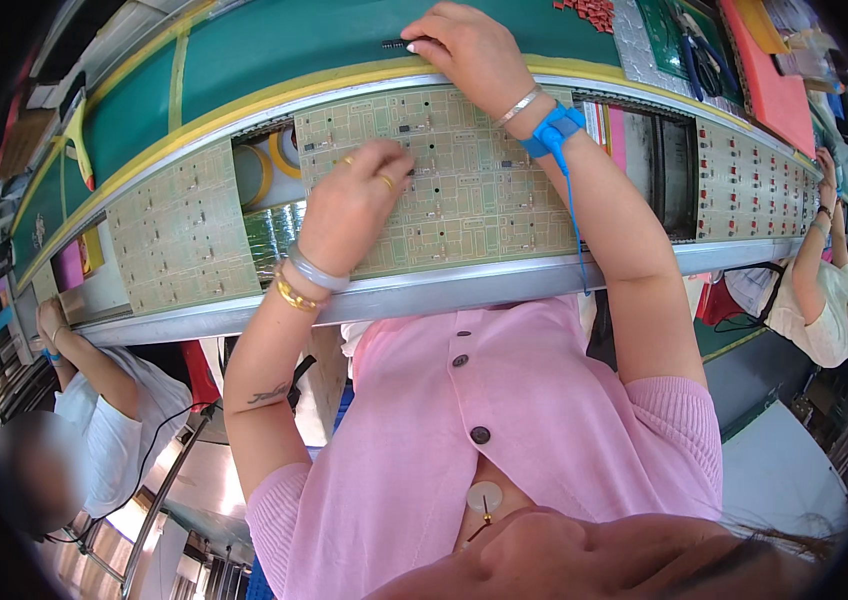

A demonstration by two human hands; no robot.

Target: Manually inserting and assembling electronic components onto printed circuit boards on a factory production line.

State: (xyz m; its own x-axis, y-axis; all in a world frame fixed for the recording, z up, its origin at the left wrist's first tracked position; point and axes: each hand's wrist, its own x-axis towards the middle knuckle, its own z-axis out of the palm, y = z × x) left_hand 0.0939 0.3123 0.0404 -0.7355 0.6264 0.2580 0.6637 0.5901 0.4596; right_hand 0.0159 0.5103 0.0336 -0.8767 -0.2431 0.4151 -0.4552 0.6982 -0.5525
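Observation:
A pale green circuit board panel (pixel 464 215) lies on the rails in front of me, dotted with small dark chips and other parts. Over its left half is my left hand (pixel 356 200), thumb and fingers pinched together; something small and dark shows at the fingertips, too blurred to name. My right hand (pixel 474 55) reaches beyond the panel to the green mat. Its thumb and fingers close at the end of a short row of black chips (pixel 393 44). A blue wrist strap (pixel 554 130) with a cord is on my right wrist.
Further board panels sit on the rails at left (pixel 179 235) and right (pixel 744 185). Red parts (pixel 587 13) lie on the far mat, with dark-handled pliers (pixel 706 60) to their right. Tape rolls (pixel 256 175) show below the rail gap. Co-workers' hands are at both sides.

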